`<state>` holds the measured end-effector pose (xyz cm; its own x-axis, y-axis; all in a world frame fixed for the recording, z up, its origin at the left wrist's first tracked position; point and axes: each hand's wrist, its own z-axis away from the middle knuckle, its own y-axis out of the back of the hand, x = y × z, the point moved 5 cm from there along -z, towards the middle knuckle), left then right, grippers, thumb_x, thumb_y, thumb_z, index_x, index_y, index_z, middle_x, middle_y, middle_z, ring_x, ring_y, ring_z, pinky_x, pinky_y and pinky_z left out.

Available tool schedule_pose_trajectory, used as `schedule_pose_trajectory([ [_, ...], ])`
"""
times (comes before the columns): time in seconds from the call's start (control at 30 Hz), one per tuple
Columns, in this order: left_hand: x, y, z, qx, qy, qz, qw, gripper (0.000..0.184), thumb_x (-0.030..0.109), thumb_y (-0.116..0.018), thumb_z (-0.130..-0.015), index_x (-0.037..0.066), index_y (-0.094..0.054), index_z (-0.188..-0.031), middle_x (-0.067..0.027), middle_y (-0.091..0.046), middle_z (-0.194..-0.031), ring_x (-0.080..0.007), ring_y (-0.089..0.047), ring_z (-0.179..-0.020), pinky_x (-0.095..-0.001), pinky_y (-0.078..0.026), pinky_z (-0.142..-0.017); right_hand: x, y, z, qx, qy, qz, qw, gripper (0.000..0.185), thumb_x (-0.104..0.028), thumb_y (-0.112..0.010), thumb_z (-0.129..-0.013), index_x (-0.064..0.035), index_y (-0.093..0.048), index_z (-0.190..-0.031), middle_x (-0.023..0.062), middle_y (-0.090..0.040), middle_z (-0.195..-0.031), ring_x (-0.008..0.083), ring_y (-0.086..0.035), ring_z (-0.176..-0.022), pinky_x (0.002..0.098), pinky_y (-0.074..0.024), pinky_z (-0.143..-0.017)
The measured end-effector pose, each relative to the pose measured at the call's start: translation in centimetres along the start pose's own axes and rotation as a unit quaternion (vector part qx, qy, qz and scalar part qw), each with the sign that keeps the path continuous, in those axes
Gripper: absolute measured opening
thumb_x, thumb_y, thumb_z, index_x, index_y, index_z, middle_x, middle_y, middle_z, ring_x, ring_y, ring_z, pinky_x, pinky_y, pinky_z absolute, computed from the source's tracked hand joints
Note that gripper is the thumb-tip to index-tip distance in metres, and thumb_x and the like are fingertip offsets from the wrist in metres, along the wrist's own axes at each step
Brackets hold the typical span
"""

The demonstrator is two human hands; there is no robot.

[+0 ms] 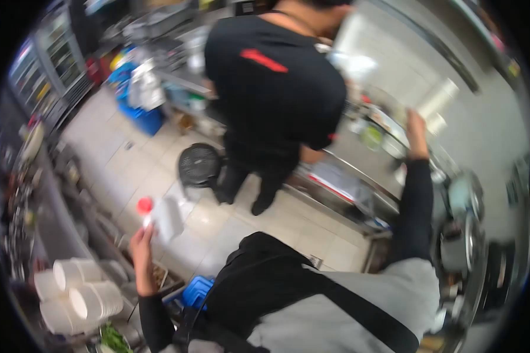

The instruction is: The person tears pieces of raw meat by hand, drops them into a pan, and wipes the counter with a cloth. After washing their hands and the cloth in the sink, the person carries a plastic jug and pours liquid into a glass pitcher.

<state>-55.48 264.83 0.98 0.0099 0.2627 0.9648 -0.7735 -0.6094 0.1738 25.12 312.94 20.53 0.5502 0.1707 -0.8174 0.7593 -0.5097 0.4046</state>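
Head cam: L hand [142, 240], btl. [169, 220] gripped nr. cap [144, 205], prob. for control; R hand [417, 134] nr. counter [378, 167], can't tell grip.

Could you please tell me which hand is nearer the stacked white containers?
Left. The left hand, holding a bottle, is just beyond the white containers; the right hand is farther, by the opposite counter.
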Motion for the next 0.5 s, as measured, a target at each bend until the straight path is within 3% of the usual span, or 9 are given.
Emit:
schedule_pose_trajectory([
  [0.1,3.2,-0.2,-9.5,0.011,-0.11,-0.097,0.989,0.031,0.028,-0.065,-0.094,-0.001,-0.067,-0.083,0.0011,-0.06,-0.07,-0.0066,-0.048,-0.066,-0.0268,-0.04,-0.06,22.4,-12.8,12.2,-0.174,-0.282,-0.29,0.898,0.023,-0.031,-0.056,-0.095,-0.0121,-0.065,-0.086,0.0004,-0.06,-0.072,0.0112,-0.053,-0.053,0.0329,-0.0414,-0.045],
  [0.13,5.5,-0.7,-12.0,0.016,-0.151,-0.163,0.975,0.033,0.028,-0.068,-0.092,-0.003,-0.066,-0.081,-0.0027,-0.057,-0.063,-0.008,-0.048,-0.062,-0.0294,-0.04,-0.057,25.6,-16.9,20.7,-0.287,-0.432,-0.205,0.83,0.023,-0.03,-0.056,-0.095,-0.0107,-0.067,-0.088,0.0032,-0.062,-0.074,0.0124,-0.056,-0.059,0.0332,-0.0443,-0.051],
  [0.17,5.9,-1.2,-15.3,0.017,-0.154,-0.144,0.977,0.034,0.03,-0.072,-0.088,-0.003,-0.068,-0.082,-0.0049,-0.057,-0.061,-0.0086,-0.049,-0.061,-0.0315,-0.042,-0.056,27.7,-20.5,30.1,-0.484,-0.535,-0.046,0.691,0.024,-0.03,-0.057,-0.096,-0.0092,-0.069,-0.089,0.0061,-0.064,-0.076,0.0137,-0.059,-0.065,0.0335,-0.0472,-0.056],
  [0.2,7.1,-1.5,-18.3,0.02,-0.163,-0.182,0.97,0.037,0.033,-0.075,-0.084,-0.003,-0.07,-0.09,-0.0113,-0.065,-0.068,-0.0179,-0.059,-0.062,-0.0349,-0.046,-0.06,28.8,-23.4,39.1,-0.655,-0.539,0.053,0.527,0.025,-0.029,-0.058,-0.096,-0.0077,-0.071,-0.09,0.009,-0.066,-0.079,0.0149,-0.063,-0.071,0.0338,-0.0501,-0.062],
  [0.3,10.4,-1.8,-25.9,-0.051,-0.169,-0.342,0.923,0.047,0.039,-0.076,-0.081,-0.005,-0.07,-0.098,-0.0229,-0.069,-0.086,-0.0372,-0.065,-0.078,-0.0411,-0.05,-0.072,0.3,-40.3,45.9,-0.773,-0.045,0.177,0.607,0.021,-0.02,-0.058,-0.094,-0.002,-0.07,-0.097,0.0143,-0.069,-0.097,0.0265,-0.065,-0.092,0.0393,-0.0507,-0.079],
  [0.33,13.2,-1.5,-28.2,-0.065,-0.163,-0.339,0.924,0.05,0.04,-0.075,-0.081,-0.005,-0.069,-0.1,-0.0256,-0.068,-0.091,-0.0416,-0.065,-0.085,-0.0429,-0.051,-0.076,1.1,-48.6,47.1,-0.701,0.16,0.02,0.694,0.024,-0.018,-0.055,-0.094,-0.0001,-0.066,-0.107,0.0192,-0.068,-0.107,0.034,-0.066,-0.097,0.0419,-0.0513,-0.084],
  [0.4,14.3,-0.9,-32.3,-0.063,-0.22,-0.366,0.902,0.046,0.039,-0.074,-0.082,-0.004,-0.069,-0.098,-0.0251,-0.068,-0.088,-0.0397,-0.065,-0.081,-0.043,-0.05,-0.073,-16.3,-57.0,44.1,-0.551,0.128,-0.131,0.814,0.037,-0.024,-0.061,-0.093,-0.0032,-0.058,-0.123,0.0229,-0.066,-0.109,0.0409,-0.065,-0.1,0.0446,-0.0519,-0.085],
  [0.43,15.4,-1.8,-34.8,-0.06,-0.286,-0.375,0.88,0.043,0.039,-0.074,-0.084,-0.002,-0.07,-0.097,-0.0246,-0.067,-0.085,-0.0377,-0.066,-0.077,-0.0431,-0.05,-0.07,-23.9,-59.9,42.2,-0.543,0.077,-0.137,0.825,0.044,-0.029,-0.064,-0.093,-0.0052,-0.054,-0.128,0.0229,-0.066,-0.106,0.0421,-0.065,-0.097,0.0447,-0.0521,-0.083],
  [0.5,16.3,-2.5,-37.2,-0.074,-0.304,-0.42,0.852,0.052,0.045,-0.071,-0.084,-0.003,-0.07,-0.105,-0.0233,-0.069,-0.103,-0.0393,-0.065,-0.097,-0.0447,-0.052,-0.085,-33.6,-64.6,39.7,-0.494,0.134,-0.047,0.858,0.05,-0.039,-0.063,-0.093,-0.0087,-0.05,-0.131,0.0223,-0.068,-0.097,0.0418,-0.066,-0.09,0.0462,-0.0525,-0.074],
])
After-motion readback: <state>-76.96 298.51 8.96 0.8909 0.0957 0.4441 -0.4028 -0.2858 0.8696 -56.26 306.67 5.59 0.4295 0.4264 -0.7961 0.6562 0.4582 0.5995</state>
